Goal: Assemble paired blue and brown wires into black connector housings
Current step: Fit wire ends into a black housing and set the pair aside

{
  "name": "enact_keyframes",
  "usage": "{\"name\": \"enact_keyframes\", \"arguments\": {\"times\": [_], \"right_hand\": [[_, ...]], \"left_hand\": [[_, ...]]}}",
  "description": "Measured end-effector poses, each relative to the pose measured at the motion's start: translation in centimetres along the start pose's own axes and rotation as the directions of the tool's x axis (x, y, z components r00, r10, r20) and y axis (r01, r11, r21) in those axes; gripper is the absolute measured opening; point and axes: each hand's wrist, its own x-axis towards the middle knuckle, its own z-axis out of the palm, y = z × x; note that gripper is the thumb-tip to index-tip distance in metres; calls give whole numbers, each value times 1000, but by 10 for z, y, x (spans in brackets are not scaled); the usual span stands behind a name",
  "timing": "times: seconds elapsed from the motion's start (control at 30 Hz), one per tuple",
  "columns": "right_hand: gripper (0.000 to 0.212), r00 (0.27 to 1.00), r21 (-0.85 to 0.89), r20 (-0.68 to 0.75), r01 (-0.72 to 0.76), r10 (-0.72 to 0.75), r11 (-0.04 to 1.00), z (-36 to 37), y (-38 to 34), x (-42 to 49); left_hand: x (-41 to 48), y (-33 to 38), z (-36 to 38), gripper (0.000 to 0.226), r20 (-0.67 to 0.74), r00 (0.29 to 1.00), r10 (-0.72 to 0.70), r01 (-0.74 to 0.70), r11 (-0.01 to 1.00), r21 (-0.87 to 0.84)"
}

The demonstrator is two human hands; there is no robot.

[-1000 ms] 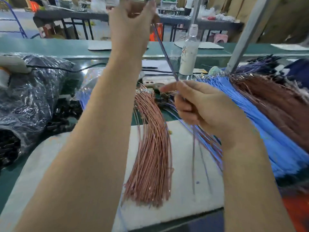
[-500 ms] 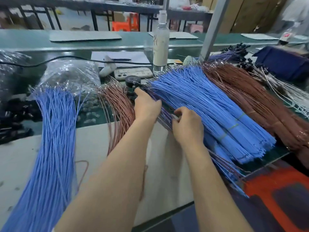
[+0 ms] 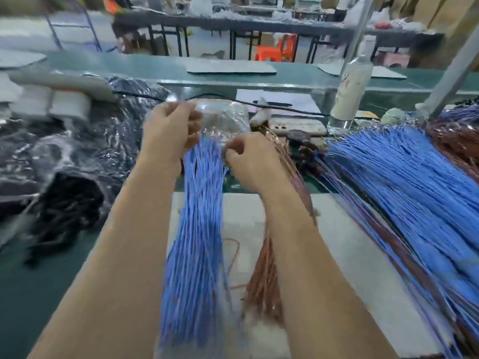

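Blue wire bundle [image 3: 197,242] lies on the white mat [image 3: 350,255] on the counter [image 3: 39,294], long axis roughly 12-to-6 o'clock, far end at 12 under the hands. Left hand [image 3: 169,130] clamps that end with curled fingers; right hand [image 3: 250,161] is curled at its 1 o'clock edge, and blur hides whether it pinches a strand. Judgement: clamp firmly, tease out one wire, draw it along the axis, clear of the brown wires [image 3: 264,281] at 3 o'clock.

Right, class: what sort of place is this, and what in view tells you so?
Most likely a wire-harness assembly workshop: thick bundles of blue wires and brown wires lie on a long green workbench, with more worktables standing behind.
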Motion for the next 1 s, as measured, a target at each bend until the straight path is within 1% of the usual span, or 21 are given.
{"name": "enact_keyframes", "arguments": {"times": [0.07,0.13,0.2,0.27,0.4,0.53,0.67,0.87,1.0], "right_hand": [[26,992,30,129,-18,14,999,32,-21,7],[27,982,43,185,-32,24,999,60,-35,11],[29,983,17,182,-42,38,999,82,-41,14],[30,988,-40,141,-63,68,997,97,-44,18],[34,995,-115,63,-73,80,991,115,-50,27],[36,989,-239,86,-94,118,966,124,-57,39],[36,978,-327,121,-124,172,937,124,-60,50],[40,974,-408,146,-100,173,907,133,-61,48],[39,985,-425,122,-57,120,903,135,-60,46]], "left_hand": [[5,-3,-39,19,-103,993,-64,55,995,-85],[7,-7,-69,20,-173,979,-108,89,989,-116],[6,-11,-88,17,-223,967,-120,97,989,-112],[6,-13,-101,10,-253,961,-108,83,991,-107],[7,-14,-111,9,-263,959,-105,84,992,-89],[11,-13,-105,10,-257,960,-116,87,989,-120],[16,-12,-100,8,-250,962,-113,89,991,-102],[19,-14,-97,8,-222,971,-89,73,994,-82],[17,-17,-93,9,-210,973,-99,86,994,-70]]}}
